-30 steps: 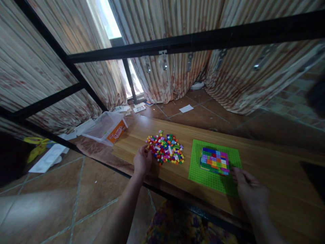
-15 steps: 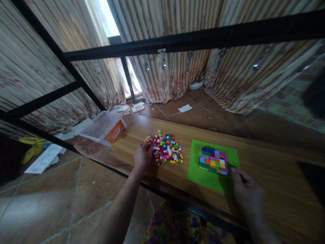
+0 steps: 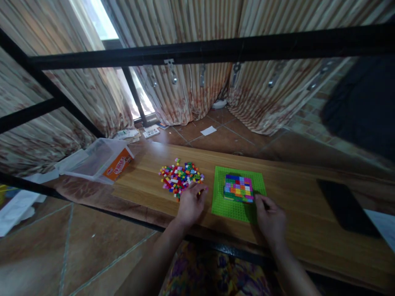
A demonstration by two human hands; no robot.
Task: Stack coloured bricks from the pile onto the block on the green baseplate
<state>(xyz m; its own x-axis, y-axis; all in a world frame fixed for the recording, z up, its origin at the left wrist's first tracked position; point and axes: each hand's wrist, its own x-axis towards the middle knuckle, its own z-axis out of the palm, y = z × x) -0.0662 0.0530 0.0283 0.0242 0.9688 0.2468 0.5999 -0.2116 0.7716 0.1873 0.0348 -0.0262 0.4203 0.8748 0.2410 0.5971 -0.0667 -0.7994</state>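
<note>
Probably light and stiff, the brick block (image 3: 238, 188) on the green baseplate (image 3: 220, 208) is best held by its side walls. The right hand (image 3: 272, 220) is narrowed beside its near-right corner, the left hand (image 3: 191, 204) narrowed by the loose bricks (image 3: 181, 177); whether their fingers pinch anything, I cannot tell.

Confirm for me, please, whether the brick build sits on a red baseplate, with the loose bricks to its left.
Not quite: the baseplate is green, as the head view shows. The brick build does sit on it, with the loose bricks to its left.
</note>
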